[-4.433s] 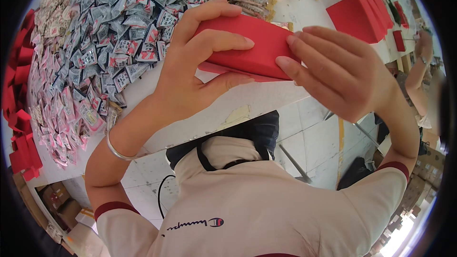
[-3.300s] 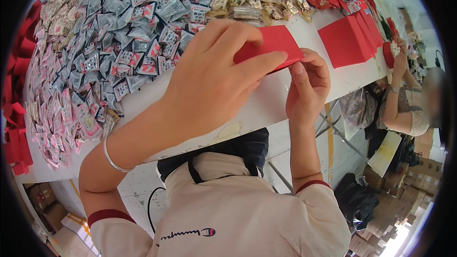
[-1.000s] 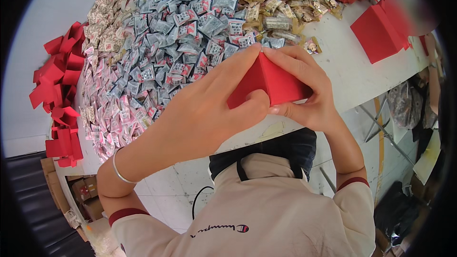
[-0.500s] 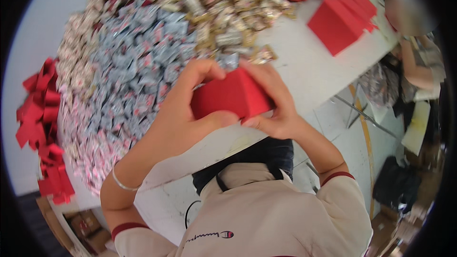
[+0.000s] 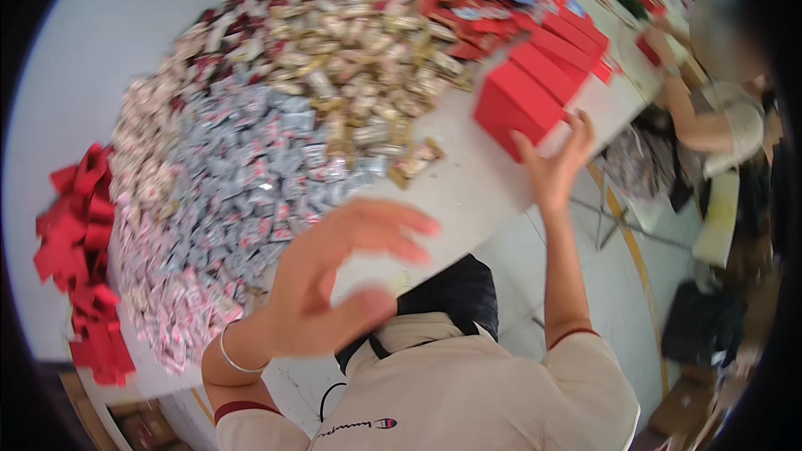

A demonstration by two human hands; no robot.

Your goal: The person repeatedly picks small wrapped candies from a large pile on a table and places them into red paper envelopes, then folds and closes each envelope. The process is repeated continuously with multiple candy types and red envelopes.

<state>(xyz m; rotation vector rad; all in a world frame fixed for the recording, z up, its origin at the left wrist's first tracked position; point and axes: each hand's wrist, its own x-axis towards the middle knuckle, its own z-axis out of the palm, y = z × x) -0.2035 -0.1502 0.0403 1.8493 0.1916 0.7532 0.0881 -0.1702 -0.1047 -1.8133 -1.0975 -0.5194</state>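
My left hand [image 5: 334, 276] hovers over the table's near edge, fingers curved and apart, nothing in it; motion blurs it. Out to the right, my right hand [image 5: 560, 159] has its thumb and fingers spread at the near corner of a red box [image 5: 520, 108]. Its thumb tip overlaps the box's near face; whether it touches, I cannot tell. That box stands at the near end of a row of red boxes [image 5: 564, 54] on the white table [image 5: 455, 200].
Heaped small wrapped packets cover the table: blue-grey [image 5: 242, 167], gold [image 5: 359, 67], pink [image 5: 180, 309]. Unfilled-looking red folded pieces [image 5: 79, 242] lie at the far left. Beyond the boxes, another person's arm [image 5: 689, 117] reaches over the table. A black bag [image 5: 702, 326] sits on the floor at right.
The red box that was between both hands now stands at the row's near end. My right hand has moved right and away from me; my left hand has let go and opened.
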